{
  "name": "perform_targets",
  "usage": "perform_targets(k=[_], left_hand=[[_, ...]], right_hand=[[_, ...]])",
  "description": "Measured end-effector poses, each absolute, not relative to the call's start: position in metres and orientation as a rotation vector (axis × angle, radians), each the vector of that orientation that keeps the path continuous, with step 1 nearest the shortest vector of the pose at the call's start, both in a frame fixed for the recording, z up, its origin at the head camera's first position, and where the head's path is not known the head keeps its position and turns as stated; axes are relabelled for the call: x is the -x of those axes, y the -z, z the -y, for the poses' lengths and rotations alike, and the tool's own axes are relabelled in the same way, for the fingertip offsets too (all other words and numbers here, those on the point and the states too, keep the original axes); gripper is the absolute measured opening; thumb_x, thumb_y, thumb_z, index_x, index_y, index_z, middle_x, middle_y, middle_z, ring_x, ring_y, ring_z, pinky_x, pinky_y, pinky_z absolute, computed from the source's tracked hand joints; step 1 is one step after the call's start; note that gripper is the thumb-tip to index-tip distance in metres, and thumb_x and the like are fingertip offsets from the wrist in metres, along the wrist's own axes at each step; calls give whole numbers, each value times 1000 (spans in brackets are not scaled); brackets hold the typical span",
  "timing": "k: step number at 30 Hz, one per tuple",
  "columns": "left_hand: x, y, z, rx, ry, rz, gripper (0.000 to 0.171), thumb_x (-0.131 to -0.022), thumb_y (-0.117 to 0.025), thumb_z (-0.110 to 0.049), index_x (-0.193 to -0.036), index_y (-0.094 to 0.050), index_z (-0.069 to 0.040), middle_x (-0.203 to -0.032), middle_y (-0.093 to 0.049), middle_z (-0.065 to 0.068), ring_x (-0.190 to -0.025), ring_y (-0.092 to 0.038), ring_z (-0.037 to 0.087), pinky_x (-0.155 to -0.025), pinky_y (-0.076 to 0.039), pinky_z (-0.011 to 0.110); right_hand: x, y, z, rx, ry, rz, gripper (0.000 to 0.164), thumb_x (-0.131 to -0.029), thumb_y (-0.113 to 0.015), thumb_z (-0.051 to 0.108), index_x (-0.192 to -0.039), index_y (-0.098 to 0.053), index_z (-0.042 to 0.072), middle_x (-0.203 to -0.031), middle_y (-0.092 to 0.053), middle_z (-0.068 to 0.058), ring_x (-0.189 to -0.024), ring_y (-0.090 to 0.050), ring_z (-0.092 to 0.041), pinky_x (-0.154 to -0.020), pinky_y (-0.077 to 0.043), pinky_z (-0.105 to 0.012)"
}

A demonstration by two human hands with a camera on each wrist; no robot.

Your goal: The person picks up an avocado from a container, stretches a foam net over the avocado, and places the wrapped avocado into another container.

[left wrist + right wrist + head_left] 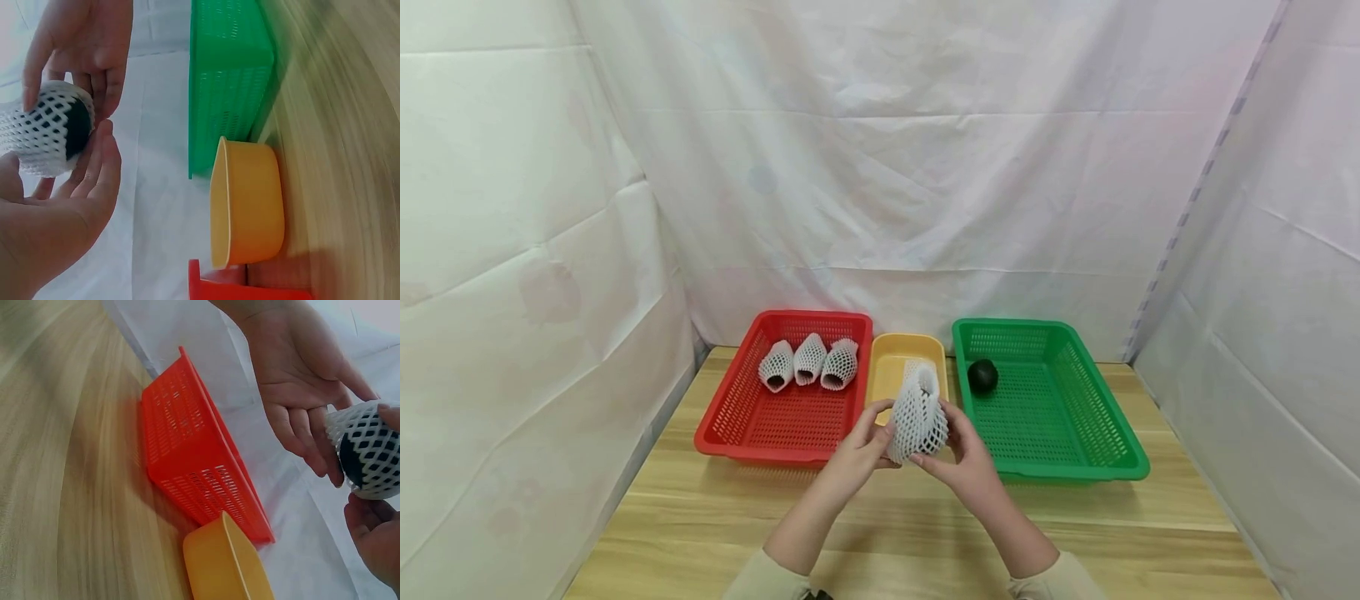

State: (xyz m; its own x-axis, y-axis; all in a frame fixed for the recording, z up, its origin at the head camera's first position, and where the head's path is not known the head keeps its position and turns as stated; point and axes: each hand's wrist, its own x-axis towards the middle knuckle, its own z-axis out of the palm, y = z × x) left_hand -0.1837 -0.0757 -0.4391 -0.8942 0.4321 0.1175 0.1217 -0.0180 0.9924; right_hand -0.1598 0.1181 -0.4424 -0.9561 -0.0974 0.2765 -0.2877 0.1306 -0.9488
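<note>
Both hands hold a dark fruit, like an avocado, in a white foam net sleeve (pixel 917 425) above the table's front part. My left hand (pixel 859 457) grips its left side, thumb on the net. From the right, my right hand (pixel 966 462) holds it with the thumb at the lower end. In the left wrist view the dark fruit (pixel 78 128) shows bare at the sleeve's open end; the net covers the rest. The right wrist view shows the left hand's fingers (pixel 303 428) under the sleeve, partly hidden by it.
A red basket (pixel 760 450) on the left holds several netted dark fruits (pixel 809 358). Between the baskets stands a yellow tray (pixel 910 342), with something white and netted partly hidden in it. The green basket (pixel 1060 471) on the right holds one bare dark fruit (pixel 982 377). White cloth walls surround the wooden table.
</note>
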Motion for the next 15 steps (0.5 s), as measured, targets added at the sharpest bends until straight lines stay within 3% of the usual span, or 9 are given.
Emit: perform_targets(k=[8,11,15], left_hand=[[183,441,76,-475,-2105,-1860,49,-102,-51,-27,-144,-33,-8,-117,-52,22,-103,-61,29,-87,-53,43],[183,441,78,-448,-2152,-1755,54,-100,-56,-23,-144,-31,-5,-118,-54,22,-108,-59,29,-91,-51,42],[183,440,79,-390,-2216,-1581,59,-98,-59,-14,-146,-26,-3,-118,-56,20,-111,-59,31,-94,-49,45]], right_hand=[[160,440,-115,-356,-1985,2233,79,-73,-83,-1,-139,-42,7,-135,-51,-12,-127,-47,-26,-110,-30,-45],[159,439,-115,-377,-1995,2232,81,-76,-82,1,-143,-38,7,-138,-48,-12,-129,-45,-28,-110,-29,-43],[159,440,-115,-393,-1999,2236,82,-78,-81,4,-146,-36,11,-141,-45,-9,-130,-43,-25,-108,-33,-31]])
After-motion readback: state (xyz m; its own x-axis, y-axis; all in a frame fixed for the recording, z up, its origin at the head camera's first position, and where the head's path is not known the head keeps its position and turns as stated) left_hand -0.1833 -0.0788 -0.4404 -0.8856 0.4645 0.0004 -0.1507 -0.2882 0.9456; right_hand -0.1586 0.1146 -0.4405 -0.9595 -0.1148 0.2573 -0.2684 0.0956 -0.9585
